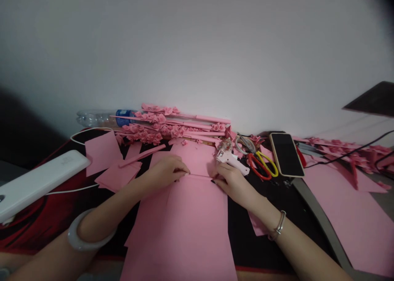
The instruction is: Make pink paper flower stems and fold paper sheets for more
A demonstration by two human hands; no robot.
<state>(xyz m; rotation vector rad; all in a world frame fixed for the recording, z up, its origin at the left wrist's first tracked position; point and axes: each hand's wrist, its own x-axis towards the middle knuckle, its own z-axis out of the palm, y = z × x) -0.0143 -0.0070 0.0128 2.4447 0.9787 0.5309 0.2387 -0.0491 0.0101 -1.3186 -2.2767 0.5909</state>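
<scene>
Pink paper sheets (197, 231) lie in a stack in front of me, reaching past the table's front edge. Across the stack, the far edge of the top sheet is rolled into a narrow strip (199, 177). My left hand (168, 169) pinches the strip's left end, and my right hand (229, 180) pinches its right end. A white glue gun (232, 161) lies just beyond my right hand. Left of my left hand, a thin pink paper tube (142, 156) rests on small pink squares (118, 175).
Pink paper flowers (160, 130) and a plastic bottle (103, 117) lie along the wall. Scissors with red and yellow handles (263, 166) and a phone (287, 154) are at the right, beside more pink sheets (351, 219). A white lamp-like bar (43, 184) sits left.
</scene>
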